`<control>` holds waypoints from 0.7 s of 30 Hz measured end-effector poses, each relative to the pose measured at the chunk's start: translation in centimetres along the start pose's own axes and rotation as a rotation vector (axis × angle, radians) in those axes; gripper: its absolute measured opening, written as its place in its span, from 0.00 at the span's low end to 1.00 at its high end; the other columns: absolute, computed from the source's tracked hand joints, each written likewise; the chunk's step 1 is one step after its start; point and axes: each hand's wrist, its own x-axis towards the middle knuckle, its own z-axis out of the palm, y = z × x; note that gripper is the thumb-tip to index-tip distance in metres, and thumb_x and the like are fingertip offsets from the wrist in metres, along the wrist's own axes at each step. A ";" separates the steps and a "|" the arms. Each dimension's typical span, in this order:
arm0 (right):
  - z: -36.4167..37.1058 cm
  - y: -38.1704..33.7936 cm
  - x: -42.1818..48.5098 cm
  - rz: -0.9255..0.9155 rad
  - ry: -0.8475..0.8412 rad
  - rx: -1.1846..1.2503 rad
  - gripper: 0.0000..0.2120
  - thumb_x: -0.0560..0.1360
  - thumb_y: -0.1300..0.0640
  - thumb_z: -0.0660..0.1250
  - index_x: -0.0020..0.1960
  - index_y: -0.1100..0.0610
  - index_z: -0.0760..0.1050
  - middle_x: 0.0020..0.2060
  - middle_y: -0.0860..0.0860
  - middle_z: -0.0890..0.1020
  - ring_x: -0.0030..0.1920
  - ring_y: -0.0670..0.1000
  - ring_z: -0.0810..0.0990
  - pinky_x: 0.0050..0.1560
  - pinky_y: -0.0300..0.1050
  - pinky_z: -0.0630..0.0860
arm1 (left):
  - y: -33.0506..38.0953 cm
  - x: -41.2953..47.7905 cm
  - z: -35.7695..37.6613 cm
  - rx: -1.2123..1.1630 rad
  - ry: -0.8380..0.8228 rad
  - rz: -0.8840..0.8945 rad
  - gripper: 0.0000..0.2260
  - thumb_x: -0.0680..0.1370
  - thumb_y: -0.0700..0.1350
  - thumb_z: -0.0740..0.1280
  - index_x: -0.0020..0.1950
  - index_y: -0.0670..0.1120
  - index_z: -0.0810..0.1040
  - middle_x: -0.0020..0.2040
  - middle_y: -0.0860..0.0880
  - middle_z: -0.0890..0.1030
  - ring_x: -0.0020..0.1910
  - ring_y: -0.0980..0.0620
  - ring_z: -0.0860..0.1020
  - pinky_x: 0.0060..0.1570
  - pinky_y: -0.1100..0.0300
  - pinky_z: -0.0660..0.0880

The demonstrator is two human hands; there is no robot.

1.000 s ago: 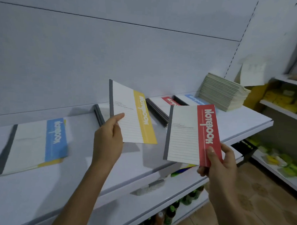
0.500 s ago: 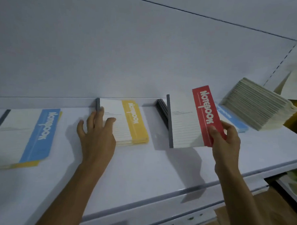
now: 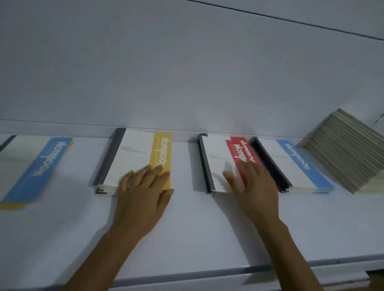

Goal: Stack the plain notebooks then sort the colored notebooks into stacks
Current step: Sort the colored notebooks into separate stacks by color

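Head view: my left hand (image 3: 144, 188) lies flat, fingers open, on the yellow stack (image 3: 140, 156); right hand (image 3: 254, 187) likewise on the red stack (image 3: 219, 162), spines pointing to the shelf's (image 3: 182, 244) back edge.

Under the left hand (image 3: 143, 187): yellow-banded notebook stack (image 3: 137, 158), white ruled cover, yellow strip with white lettering, grey spine. Under the right hand (image 3: 254, 187): red-banded notebook stack (image 3: 219, 162), white cover, red strip with white lettering, dark grey spine. Just right of the right hand: blue-banded notebook stack (image 3: 293, 165), white cover, light blue strip, black spine. Far right: plain notebook pile (image 3: 349, 152), cream-beige edges. Far left of the left hand: blue-banded notebook (image 3: 29, 169), with a yellow edge showing beneath. All lie on a white shelf (image 3: 193, 233).
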 end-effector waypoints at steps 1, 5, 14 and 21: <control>0.6 0.1 -0.4 -0.020 -0.035 0.004 0.28 0.74 0.34 0.53 0.59 0.54 0.76 0.56 0.53 0.79 0.57 0.55 0.76 0.58 0.51 0.72 | 0.0 0.0 0.0 0.000 -0.003 0.001 0.21 0.77 0.57 0.53 0.61 0.51 0.78 0.64 0.50 0.77 0.65 0.47 0.73 0.62 0.48 0.60; 2.0 0.4 -0.7 -0.027 0.021 0.002 0.27 0.75 0.37 0.50 0.56 0.55 0.76 0.57 0.54 0.79 0.59 0.56 0.74 0.62 0.52 0.67 | 0.3 0.0 0.2 -0.012 0.015 -0.012 0.20 0.77 0.59 0.53 0.64 0.56 0.76 0.66 0.52 0.76 0.66 0.49 0.71 0.62 0.49 0.60; 2.1 2.4 1.3 -0.061 -0.061 0.034 0.24 0.72 0.37 0.55 0.57 0.52 0.75 0.57 0.51 0.78 0.61 0.54 0.73 0.64 0.52 0.64 | 0.2 0.2 0.5 -0.079 0.092 0.004 0.24 0.77 0.59 0.56 0.66 0.47 0.74 0.64 0.49 0.77 0.65 0.48 0.73 0.61 0.49 0.66; -1.0 1.0 -0.4 -0.046 0.059 0.306 0.18 0.77 0.48 0.65 0.63 0.56 0.74 0.61 0.55 0.77 0.62 0.55 0.74 0.63 0.52 0.69 | 1.1 -0.2 -0.6 -0.090 0.270 0.072 0.20 0.75 0.55 0.65 0.59 0.42 0.79 0.56 0.45 0.81 0.55 0.45 0.78 0.53 0.51 0.74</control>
